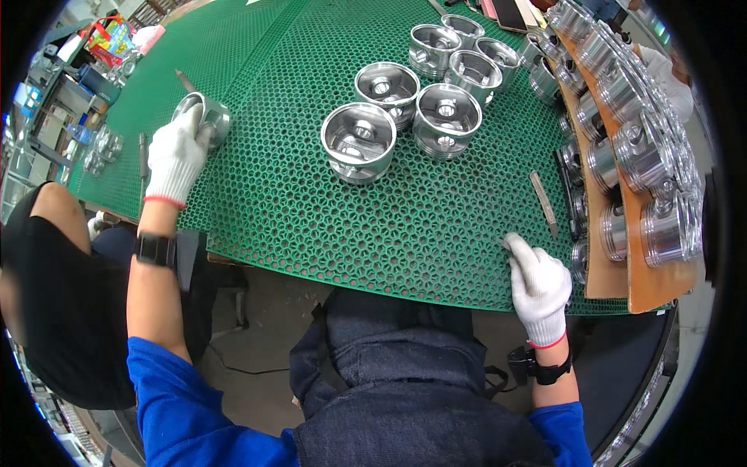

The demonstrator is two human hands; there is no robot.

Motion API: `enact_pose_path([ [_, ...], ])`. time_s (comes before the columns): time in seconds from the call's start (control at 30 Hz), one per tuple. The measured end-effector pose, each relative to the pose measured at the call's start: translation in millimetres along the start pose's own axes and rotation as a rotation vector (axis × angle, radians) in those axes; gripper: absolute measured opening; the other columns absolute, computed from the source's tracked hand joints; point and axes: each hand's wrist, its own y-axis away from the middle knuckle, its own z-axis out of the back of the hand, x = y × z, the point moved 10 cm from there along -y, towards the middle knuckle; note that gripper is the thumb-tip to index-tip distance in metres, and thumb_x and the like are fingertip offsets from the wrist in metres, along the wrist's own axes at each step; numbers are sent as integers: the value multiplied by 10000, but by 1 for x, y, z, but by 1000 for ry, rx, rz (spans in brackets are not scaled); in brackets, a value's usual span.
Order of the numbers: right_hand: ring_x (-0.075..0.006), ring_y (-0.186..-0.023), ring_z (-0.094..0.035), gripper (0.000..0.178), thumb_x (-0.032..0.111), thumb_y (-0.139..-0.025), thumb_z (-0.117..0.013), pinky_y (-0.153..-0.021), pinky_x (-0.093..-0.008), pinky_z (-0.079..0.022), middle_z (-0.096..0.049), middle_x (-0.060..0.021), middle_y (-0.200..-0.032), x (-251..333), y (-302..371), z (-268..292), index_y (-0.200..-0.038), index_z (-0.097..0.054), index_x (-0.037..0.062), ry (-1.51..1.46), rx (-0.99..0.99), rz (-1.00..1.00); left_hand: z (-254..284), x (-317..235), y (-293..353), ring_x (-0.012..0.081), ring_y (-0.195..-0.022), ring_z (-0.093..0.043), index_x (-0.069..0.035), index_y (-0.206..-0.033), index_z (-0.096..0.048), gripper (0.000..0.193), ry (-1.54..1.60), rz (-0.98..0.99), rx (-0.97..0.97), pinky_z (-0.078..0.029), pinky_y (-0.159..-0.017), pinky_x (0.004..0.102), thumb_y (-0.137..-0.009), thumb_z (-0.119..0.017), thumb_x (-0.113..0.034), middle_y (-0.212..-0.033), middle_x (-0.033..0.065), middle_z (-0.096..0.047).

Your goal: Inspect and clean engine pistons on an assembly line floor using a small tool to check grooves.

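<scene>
Holding a piston [219, 124] near the tabletop's [311, 233] left edge

The left hand [177, 156] appears to pinch the piston's wall; a firm, level hold should spare its rim. Near the right corner, the right hand [538, 286] curls over the near edge; whether it pinches anything, I cannot tell. Bare tabletop between the hands leaves sliding room, short of the grouped pistons [447, 124] and right-side boards [603, 272].

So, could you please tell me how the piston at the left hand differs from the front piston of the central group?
The left-hand piston has the gloved left hand on it; the front piston is untouched. The left-hand piston is apart from the central group; the front piston is in it. The hand partly covers the left-hand piston, while the front piston is unobstructed. Both are shiny metal.
</scene>
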Motion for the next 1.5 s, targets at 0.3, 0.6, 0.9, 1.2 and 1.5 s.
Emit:
enact_pose_path([
  [0.3,-271,-550,-524,382,58,-770,-678,-525,-383,-426,-514,-78,-650,-4,7,-1,-1141,-685,150,-19,-60,1,38,-199,50,295,-992,-628,-77,-1176,-612,415,368,-662,-4,-481,-904,394,-776,-718,-106,-1091,114,-663],
  [0.6,-265,-560,-535,334,96,-805,-668,-535,-373,-439,-518,-64,-659,-4,12,6,-1129,-688,176,12,-91,5,-17,-182,155,263,-1183,-564,-22,-1310,-531,522,2717,592,636,-429,-1063,451,-892,-695,-287,-1277,124,-601],
  [0.9,-198,-575,-565,270,102,-860,-641,-531,-330,-465,-629,-44,-782,5,13,17,-1123,-667,153,-100,-61,0,6,-223,157,235,-782,-640,20,-1071,-632,324,1289,-82,510,-524,-757,325,-778,-729,-80,-981,108,-673],
  [1.2,-29,-479,-338,329,230,-963,-524,-419,-183,-272,-417,37,-635,45,57,-55,-1154,-570,-34,-1558,671,-842,36,-230,172,414,-1089,-615,-118,-1011,-704,448,1150,-453,270,-523,-905,445,-567,-759,-81,-1073,114,-684],
  [1.5,-25,-527,-356,373,249,-982,-526,-438,-179,-301,-453,43,-701,56,52,-60,-1259,-533,0,-1573,779,-875,35,-224,178,423,-1103,-611,-51,-1061,-671,477,1109,-526,206,-493,-943,457,-595,-762,-94,-1122,186,-658],
])
